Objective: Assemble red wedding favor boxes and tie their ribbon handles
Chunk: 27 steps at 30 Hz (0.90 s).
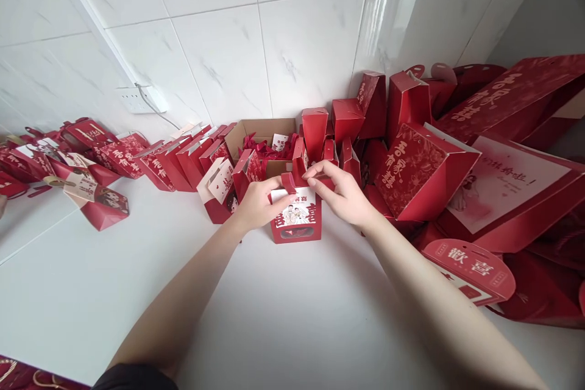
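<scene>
A red-and-white gift box (297, 216) stands upright on the white table, with a cartoon couple on its front and a small oval window low down. At its top left, my left hand (262, 202) is closed, thumb and fingers pinching the upper edge beside a short red strip (288, 183), perhaps a ribbon or handle. My right hand (340, 192) has its fingers curled in at the top right, thumb and forefinger nearly meeting at the box's upper edge. What exactly lies between those right fingertips is hard to make out.
Behind the box is an open cardboard carton (260, 129) with dark red ribbons. Red gift boxes (183, 161) line the wall at left, and larger ones (411, 170) pile up at right. A power socket (141, 99) with a cable is on the tiled wall.
</scene>
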Available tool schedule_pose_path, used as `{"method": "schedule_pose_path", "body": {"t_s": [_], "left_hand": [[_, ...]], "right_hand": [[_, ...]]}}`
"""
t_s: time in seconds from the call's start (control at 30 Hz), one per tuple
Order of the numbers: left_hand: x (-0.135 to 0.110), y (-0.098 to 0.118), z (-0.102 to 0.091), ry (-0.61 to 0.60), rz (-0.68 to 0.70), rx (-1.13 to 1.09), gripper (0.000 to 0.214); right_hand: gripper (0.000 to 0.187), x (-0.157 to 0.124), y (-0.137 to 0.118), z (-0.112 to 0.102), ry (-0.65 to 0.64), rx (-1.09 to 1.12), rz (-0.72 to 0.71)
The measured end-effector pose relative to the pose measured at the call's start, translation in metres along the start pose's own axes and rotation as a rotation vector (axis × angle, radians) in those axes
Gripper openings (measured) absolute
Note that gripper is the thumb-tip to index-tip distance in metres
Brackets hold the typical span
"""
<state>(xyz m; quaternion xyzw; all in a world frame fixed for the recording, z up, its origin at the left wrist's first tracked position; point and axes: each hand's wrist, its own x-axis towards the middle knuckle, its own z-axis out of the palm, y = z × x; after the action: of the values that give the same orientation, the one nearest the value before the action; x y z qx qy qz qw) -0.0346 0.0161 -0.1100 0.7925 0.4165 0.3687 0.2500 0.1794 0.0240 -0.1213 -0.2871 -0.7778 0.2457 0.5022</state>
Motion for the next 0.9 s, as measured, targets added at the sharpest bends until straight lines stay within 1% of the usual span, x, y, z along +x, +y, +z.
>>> {"method": "schedule_pose_path", "body": {"t_s": [0.07, 0.2, 0.27, 0.33, 0.4, 0.5, 0.6, 0.7, 0.8, 0.9], "left_hand": [[-0.001, 0.005, 0.003, 0.051, -0.028, 0.003, 0.024], [-0.002, 0.010, 0.011, 0.094, -0.050, 0.058, 0.022], [-0.002, 0.011, 0.013, 0.115, -0.039, 0.070, 0.022], [-0.002, 0.010, 0.014, 0.123, -0.032, 0.058, 0.020], [-0.001, 0.009, 0.014, 0.122, -0.037, 0.049, 0.019], [-0.001, 0.007, 0.015, 0.118, -0.061, 0.056, 0.015], [0.000, 0.006, 0.017, 0.115, -0.077, 0.067, 0.013], [0.001, 0.007, 0.017, 0.091, -0.099, 0.066, 0.018], [0.002, 0.009, 0.015, 0.058, -0.128, 0.070, 0.019], [0.002, 0.011, 0.013, 0.037, -0.129, 0.076, 0.018]], "right_hand": [[0.011, 0.001, -0.007, -0.001, 0.023, 0.040, -0.025], [0.015, 0.002, -0.015, 0.005, -0.036, 0.055, -0.099], [0.015, 0.001, -0.016, 0.010, -0.002, 0.073, -0.065], [0.014, 0.000, -0.015, 0.015, 0.072, 0.094, -0.016], [0.011, -0.001, -0.013, 0.019, 0.111, 0.081, -0.013], [0.008, -0.002, -0.009, 0.024, 0.096, 0.010, -0.044], [0.011, -0.003, -0.006, 0.026, 0.116, -0.018, 0.005], [0.013, -0.004, -0.004, 0.028, 0.142, -0.022, 0.055], [0.015, -0.005, -0.003, 0.028, 0.154, -0.015, 0.076], [0.017, -0.005, -0.003, 0.029, 0.156, 0.012, 0.092]]}}
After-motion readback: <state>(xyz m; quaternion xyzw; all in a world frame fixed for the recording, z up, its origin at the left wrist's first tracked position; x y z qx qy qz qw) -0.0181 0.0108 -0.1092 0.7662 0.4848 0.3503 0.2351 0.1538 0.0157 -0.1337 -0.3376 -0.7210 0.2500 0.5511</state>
